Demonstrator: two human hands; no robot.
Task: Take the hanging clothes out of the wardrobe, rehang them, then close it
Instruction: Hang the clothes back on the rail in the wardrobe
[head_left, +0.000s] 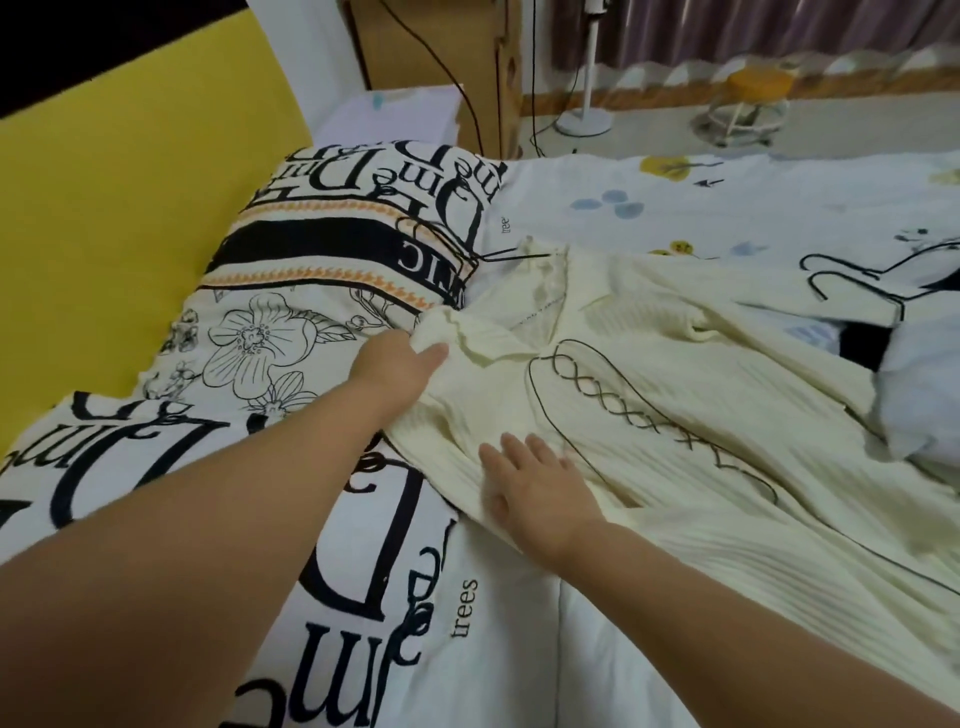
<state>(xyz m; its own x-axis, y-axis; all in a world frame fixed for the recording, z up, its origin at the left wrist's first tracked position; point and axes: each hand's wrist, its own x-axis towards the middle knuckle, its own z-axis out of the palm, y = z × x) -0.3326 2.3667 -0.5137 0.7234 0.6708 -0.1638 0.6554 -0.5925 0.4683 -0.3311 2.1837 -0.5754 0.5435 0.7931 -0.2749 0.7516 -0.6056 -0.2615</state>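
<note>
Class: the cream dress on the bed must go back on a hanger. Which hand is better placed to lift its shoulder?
Left. The left hand already grips the cream dress at its shoulder; the right hand lies flat lower down.

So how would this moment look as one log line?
left hand: grips cream dress shoulder | right hand: flat on dress | hanger: at neckline

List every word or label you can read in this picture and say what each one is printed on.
"trees" – small print on the white duvet, near the bottom, at.
"trees" – again on the flowered sheet, beside the pillow, at.
Large black ornate letters on the pillow and on the patterned cover: fragments only, upside down; no whole word reads surely.
Neck label in the cream ribbed garment: too small to read.
</note>
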